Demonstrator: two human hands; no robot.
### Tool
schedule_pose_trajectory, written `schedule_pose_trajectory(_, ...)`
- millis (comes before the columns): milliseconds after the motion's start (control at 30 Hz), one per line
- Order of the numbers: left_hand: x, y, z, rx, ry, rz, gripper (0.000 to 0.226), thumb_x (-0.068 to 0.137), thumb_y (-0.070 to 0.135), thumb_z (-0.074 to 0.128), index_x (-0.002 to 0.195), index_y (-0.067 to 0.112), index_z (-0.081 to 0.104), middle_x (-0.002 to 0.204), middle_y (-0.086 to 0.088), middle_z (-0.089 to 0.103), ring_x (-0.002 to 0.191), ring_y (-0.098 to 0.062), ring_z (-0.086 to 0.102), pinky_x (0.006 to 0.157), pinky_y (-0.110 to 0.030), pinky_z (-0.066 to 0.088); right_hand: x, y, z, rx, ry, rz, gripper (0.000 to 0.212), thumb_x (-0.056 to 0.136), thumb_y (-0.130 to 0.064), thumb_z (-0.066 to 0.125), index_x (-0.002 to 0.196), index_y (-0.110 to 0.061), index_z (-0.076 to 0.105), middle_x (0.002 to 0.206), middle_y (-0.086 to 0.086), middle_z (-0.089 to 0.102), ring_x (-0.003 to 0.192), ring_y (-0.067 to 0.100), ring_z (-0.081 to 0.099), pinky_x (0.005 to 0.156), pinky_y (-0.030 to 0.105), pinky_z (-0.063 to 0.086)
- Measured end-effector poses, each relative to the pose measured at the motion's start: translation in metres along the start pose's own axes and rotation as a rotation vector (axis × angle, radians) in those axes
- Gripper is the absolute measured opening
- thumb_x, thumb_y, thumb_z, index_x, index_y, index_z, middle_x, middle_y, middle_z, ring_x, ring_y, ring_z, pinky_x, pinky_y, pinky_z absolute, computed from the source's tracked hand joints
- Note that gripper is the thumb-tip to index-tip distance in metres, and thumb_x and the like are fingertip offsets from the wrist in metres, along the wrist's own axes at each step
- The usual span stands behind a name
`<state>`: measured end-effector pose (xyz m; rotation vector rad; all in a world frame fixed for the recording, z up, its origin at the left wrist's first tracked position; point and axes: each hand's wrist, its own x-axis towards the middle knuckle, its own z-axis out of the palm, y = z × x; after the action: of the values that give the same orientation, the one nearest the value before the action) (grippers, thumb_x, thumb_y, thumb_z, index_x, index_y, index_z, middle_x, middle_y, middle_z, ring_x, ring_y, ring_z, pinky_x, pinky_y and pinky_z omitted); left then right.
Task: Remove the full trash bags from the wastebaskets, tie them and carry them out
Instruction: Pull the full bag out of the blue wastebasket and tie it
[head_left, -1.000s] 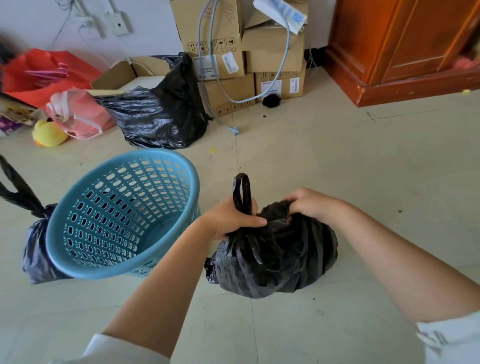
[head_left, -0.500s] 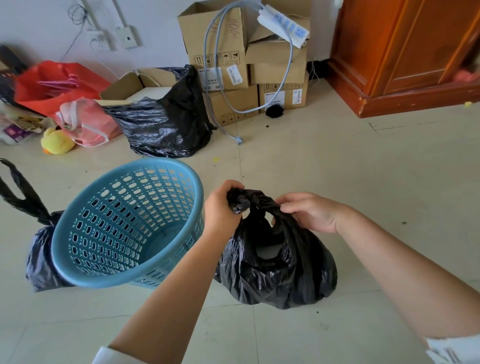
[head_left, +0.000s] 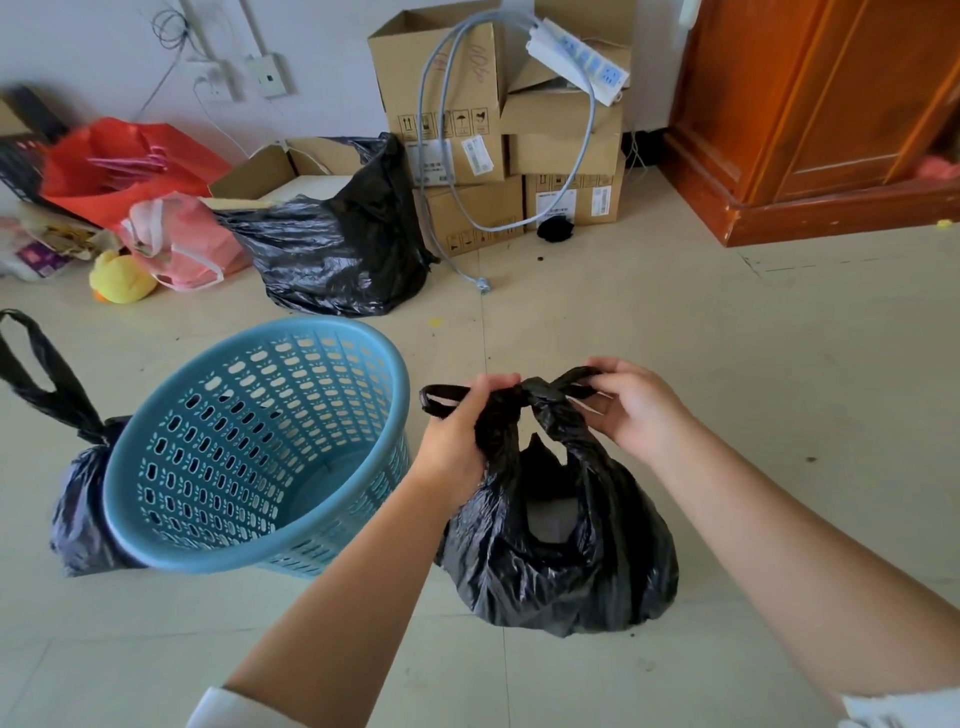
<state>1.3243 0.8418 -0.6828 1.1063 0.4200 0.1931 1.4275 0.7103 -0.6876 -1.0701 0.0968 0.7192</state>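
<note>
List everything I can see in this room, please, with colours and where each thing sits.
Wastebasket: one, blue, tilted, on floor left of centre.
Trash bag being tied: one, black, on floor in front.
Tied trash bag: one, black, behind wastebasket, far left.
Large trash bag: one, black, by boxes.
Cardboard boxes: several, brown, stacked at wall.
Power strip: one, white, atop boxes.
Plastic bag: one, pink, left.
Toy duck: one, yellow, left.
Cabinet: one, wooden, right.
Left hand, right hand: gripping bag handles.

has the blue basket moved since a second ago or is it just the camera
No. The blue basket keeps its place beside the tied black bag on its left and short of the large black bag behind it; the whole scene shifts together, so only the camera moved.
</note>
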Motion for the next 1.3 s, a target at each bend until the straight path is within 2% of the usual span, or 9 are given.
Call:
schedule_pose_trajectory(167, -0.002, 0.01, 0.011, -0.401, 0.104, 0.004, 0.07, 0.101, 0.037, 0.022, 0.042, 0.013, 0.052, 0.08, -0.003, 0.066, 0.085, -0.017, 0.059, 0.089, -0.031, 0.041, -0.007, -0.01, 0.03, 0.45, -0.046, -0.14, 0.039, 0.094, 0.006, 0.018, 0.073, -0.008, 0.049, 0.052, 0.008, 0.049, 0.028, 0.011, 0.05, 0.037, 0.021, 0.051)
schedule_pose_trajectory(333, -0.012, 0.032, 0.004, -0.57, 0.082, 0.063, 0.075, 0.1, 0.04, 0.021, 0.029, 0.017, 0.03, 0.034, 0.004, 0.019, 0.035, -0.014, 0.019, 0.046, -0.021, 0.028, -0.01, -0.035, 0.02, -0.05, -0.126, -0.239, 0.041, 0.082, 0.007, 0.014, 0.079, -0.012, 0.051, 0.031, -0.007, 0.036, 0.022, 0.003, 0.021, 0.036, 0.004, 0.018)
schedule_pose_trajectory(467, -0.04, -0.027, -0.033, 0.139, 0.042, -0.1, 0.074, 0.101, 0.03, 0.028, 0.028, 0.021, 0.033, 0.027, 0.011, 0.023, 0.026, -0.003, 0.017, 0.041, -0.019, 0.008, -0.037, -0.006, -0.062, -1.002, -0.059, -0.253, 0.026, 0.065, -0.013, 0.027, 0.06, -0.01, 0.052, 0.04, 0.0, 0.031, 0.028, 0.002, 0.026, 0.034, 0.013, 0.02)
schedule_pose_trajectory(600, -0.039, -0.025, -0.039, 1.127, 0.035, -0.043, 0.053, 0.096, 0.025, 0.047, 0.048, 0.013, 0.027, 0.044, 0.001, 0.027, 0.038, -0.008, 0.028, 0.042, -0.019, 0.022, -0.035, 0.003, -0.1, -1.824, -0.083, -0.289, 0.046, 0.065, -0.028, 0.02, 0.066, 0.0, 0.057, 0.055, 0.014, 0.044, 0.061, 0.028, 0.045, 0.059, 0.031, 0.034)
schedule_pose_trajectory(733, -0.029, -0.026, -0.043, 1.616, -0.066, -0.026, 0.055, 0.098, 0.033, 0.036, 0.049, 0.012, 0.025, 0.048, -0.004, 0.03, 0.055, -0.026, 0.037, 0.052, -0.029, 0.029, -0.034, 0.007, -0.113, -1.979, -0.055, -0.389, 0.072, 0.062, -0.039, 0.006, 0.077, 0.003, 0.062, 0.071, 0.018, 0.057, 0.074, 0.033, 0.053, 0.066, 0.033, 0.04)
schedule_pose_trajectory(833, -0.021, -0.03, -0.039, 1.87, -0.126, -0.078, 0.047, 0.098, 0.036, 0.033, 0.068, 0.005, 0.049, 0.068, -0.01, 0.049, 0.078, -0.031, 0.053, 0.068, -0.033, 0.041, -0.036, 0.011, -0.102, -2.074, -0.081, -0.346, 0.043, 0.072, -0.027, 0.018, 0.075, -0.006, 0.055, 0.06, 0.0, 0.039, 0.072, 0.028, 0.045, 0.063, 0.031, 0.036)
schedule_pose_trajectory(967, -0.015, -0.04, -0.04, 2.182, -0.281, -0.086, 0.062, 0.09, 0.059, 0.033, 0.105, 0.008, 0.063, 0.085, -0.004, 0.056, 0.093, -0.026, 0.062, 0.08, -0.034, 0.05, -0.026, 0.015, -0.092, -2.142, -0.13, -0.199, 0.023, 0.087, -0.024, 0.04, 0.08, -0.011, 0.057, 0.089, 0.01, 0.056, 0.086, 0.031, 0.055, 0.066, 0.026, 0.033)
schedule_pose_trajectory(1133, -0.003, -0.059, -0.023, 1.194, 0.001, -0.418, 0.079, 0.088, 0.063, 0.035, 0.141, 0.005, 0.036, 0.145, -0.014, 0.043, 0.134, -0.03, 0.039, 0.11, -0.04, 0.032, -0.028, 0.021, -0.081, -2.108, -0.37, -0.109, 0.029, 0.082, -0.018, 0.052, 0.056, -0.01, 0.041, 0.07, 0.011, 0.042, 0.067, 0.024, 0.041, 0.051, 0.029, 0.024)
schedule_pose_trajectory(1300, 0.016, -0.056, -0.006, 0.329, 0.498, -0.363, 0.027, 0.095, 0.027, 0.047, 0.092, 0.004, 0.06, 0.085, -0.009, 0.059, 0.087, -0.027, 0.06, 0.097, -0.039, 0.046, -0.037, 0.019, -0.068, -2.062, -0.617, 0.013, 0.026, 0.086, -0.02, 0.055, 0.084, 0.006, 0.06, 0.098, 0.01, 0.05, 0.087, 0.026, 0.049, 0.065, 0.029, 0.032)
